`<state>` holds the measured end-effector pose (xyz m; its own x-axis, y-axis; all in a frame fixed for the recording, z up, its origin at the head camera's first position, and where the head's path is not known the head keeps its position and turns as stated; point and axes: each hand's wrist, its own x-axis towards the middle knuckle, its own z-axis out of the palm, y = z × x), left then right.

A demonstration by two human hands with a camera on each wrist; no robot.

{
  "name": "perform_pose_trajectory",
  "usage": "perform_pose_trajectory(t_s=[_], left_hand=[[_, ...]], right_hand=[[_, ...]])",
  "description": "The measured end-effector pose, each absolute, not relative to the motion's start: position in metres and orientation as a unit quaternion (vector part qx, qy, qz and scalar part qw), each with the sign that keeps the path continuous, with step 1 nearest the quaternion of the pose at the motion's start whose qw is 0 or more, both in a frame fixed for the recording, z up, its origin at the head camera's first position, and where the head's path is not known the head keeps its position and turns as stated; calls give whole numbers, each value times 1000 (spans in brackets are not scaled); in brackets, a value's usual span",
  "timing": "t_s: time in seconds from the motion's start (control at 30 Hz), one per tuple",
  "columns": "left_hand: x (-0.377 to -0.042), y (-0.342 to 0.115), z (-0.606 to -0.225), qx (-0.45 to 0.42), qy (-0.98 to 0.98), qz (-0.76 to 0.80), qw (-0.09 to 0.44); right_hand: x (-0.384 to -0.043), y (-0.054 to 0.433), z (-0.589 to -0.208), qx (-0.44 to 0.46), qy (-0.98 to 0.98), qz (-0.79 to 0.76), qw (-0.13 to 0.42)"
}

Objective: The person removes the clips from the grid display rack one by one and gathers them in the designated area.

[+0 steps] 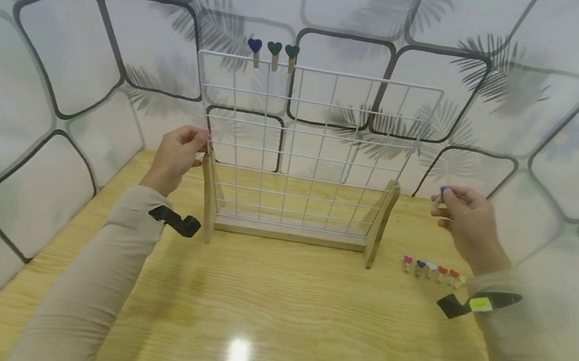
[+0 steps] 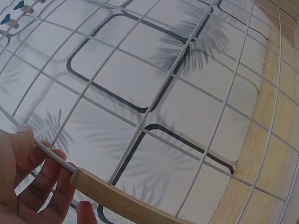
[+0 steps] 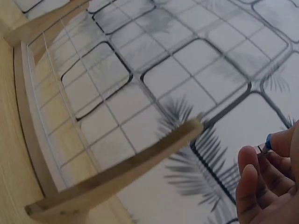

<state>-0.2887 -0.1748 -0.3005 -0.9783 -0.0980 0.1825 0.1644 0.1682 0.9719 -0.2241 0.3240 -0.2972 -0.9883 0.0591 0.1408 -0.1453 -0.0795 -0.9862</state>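
Note:
A white wire grid panel [image 1: 320,71] stands upright in a wooden stand [image 1: 385,223]. My left hand [image 1: 176,156] grips the panel's left side wire just above the stand's upright, thumb on one side and fingers on the other, as the left wrist view shows. Off to the right of the panel, my right hand [image 1: 470,222] pinches a small clothespin [image 1: 443,191] with a blue heart between thumb and fingers. Along the top wire, toward the left, sit a blue heart clothespin [image 1: 254,46] and two green heart clothespins [image 1: 274,48].
On the wooden table [image 1: 253,291], right of the stand, a row of several heart clothespins in pink [image 1: 407,261], blue, white, red and yellow lies below my right hand. A patterned wall covering [image 1: 351,5] rises close behind the panel.

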Motion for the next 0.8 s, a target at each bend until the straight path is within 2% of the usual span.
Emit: perform_pose_trajectory(t_s=[0.4,0.8], left_hand=[[-291,-172,-297,-18,-760,-641,104],[-288,-175,-300,-24,-746,-658,103]], right_hand=[[-211,417,-368,-54,-740,669,41],[-188,461,-411,-70,-912,404,-31]])
